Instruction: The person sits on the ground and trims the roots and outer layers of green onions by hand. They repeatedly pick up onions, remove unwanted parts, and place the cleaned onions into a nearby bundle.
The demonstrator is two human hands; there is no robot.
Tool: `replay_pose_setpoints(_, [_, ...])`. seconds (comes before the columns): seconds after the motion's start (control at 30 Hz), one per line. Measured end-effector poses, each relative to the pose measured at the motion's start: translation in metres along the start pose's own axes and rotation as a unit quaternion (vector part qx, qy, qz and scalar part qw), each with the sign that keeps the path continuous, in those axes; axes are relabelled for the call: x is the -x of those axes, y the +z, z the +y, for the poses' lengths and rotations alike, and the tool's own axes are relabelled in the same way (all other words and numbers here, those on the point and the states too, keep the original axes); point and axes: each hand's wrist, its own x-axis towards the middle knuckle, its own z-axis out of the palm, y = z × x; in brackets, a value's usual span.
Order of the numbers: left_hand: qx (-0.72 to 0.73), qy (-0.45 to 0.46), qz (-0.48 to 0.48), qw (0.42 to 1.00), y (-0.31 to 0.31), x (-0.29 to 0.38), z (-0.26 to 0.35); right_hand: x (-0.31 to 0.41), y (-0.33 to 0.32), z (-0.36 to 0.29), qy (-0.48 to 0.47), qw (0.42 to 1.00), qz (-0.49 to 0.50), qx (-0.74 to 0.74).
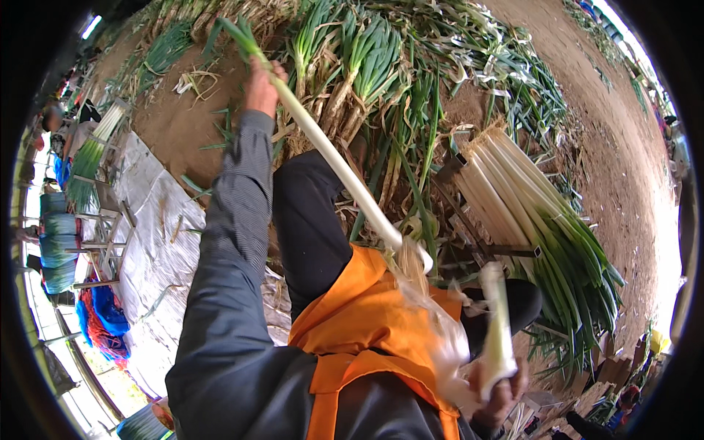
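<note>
My left hand (264,85) is closed around the green end of a long spring onion (335,148). Its white stalk slants down across my lap to the rooty end, over an orange apron (379,319). Down at the lower right, my right hand (498,393) grips a pale, peeled-off outer sheath (498,324). Blurred, thin skin (445,335) trails between the stalk's root end and my right hand. Close on the right, a stack of peeled spring onions (522,203) rests on a metal rack (511,251), roots toward the top.
Unpeeled spring onions (357,71) lie on the dirt floor ahead. A heap of leaf scraps (495,60) spreads behind them at the right. To the left are a whitish ground sheet (159,220), another metal rack (113,236) bearing spring onions (96,148), and wrapped green bundles (58,242).
</note>
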Motion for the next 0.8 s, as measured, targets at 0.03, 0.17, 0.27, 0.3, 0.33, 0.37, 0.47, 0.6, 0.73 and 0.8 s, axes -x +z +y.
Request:
replay_pose_setpoints(0.03, [-0.044,0.055,0.014,0.997,0.010,0.008,0.003,-0.001,-0.009,-0.013,0.021,0.999,0.024,-0.002])
replay_pose_setpoints(0.17, [0.019,0.091,-0.001,0.996,-0.052,-0.055,0.090,-0.051,-0.027,-0.023,0.058,0.987,-0.084,0.124])
replay_pose_setpoints(0.27, [0.082,0.080,-0.022,0.993,-0.005,-0.022,0.087,-0.098,0.025,0.013,-0.201,0.872,-0.145,0.423])
replay_pose_setpoints(0.3, [0.082,0.085,-0.016,0.993,0.005,-0.010,0.084,-0.111,0.061,0.015,-0.314,0.832,-0.126,0.439])
replay_pose_setpoints(0.33, [0.085,0.092,-0.031,0.992,0.009,0.001,0.085,-0.124,0.091,0.018,-0.268,0.885,-0.173,0.339])
replay_pose_setpoints(0.37, [0.090,0.101,-0.038,0.990,0.003,0.009,0.089,-0.136,0.122,0.018,-0.219,0.919,-0.227,0.234])
replay_pose_setpoints(0.47, [0.182,0.043,-0.089,0.978,-0.011,0.026,0.087,-0.155,0.192,0.013,-0.017,0.923,-0.366,-0.114])
replay_pose_setpoints(0.6, [0.290,-0.035,-0.166,0.942,-0.026,0.046,0.061,-0.147,0.207,0.001,0.088,0.847,-0.460,-0.251])
replay_pose_setpoints(0.73, [0.283,-0.059,-0.100,0.952,-0.047,0.045,0.045,-0.118,0.162,0.033,0.066,0.855,-0.491,-0.152])
replay_pose_setpoints(0.8, [0.154,-0.023,-0.052,0.987,-0.038,0.069,0.026,-0.101,0.131,0.033,-0.013,0.846,-0.533,-0.030])
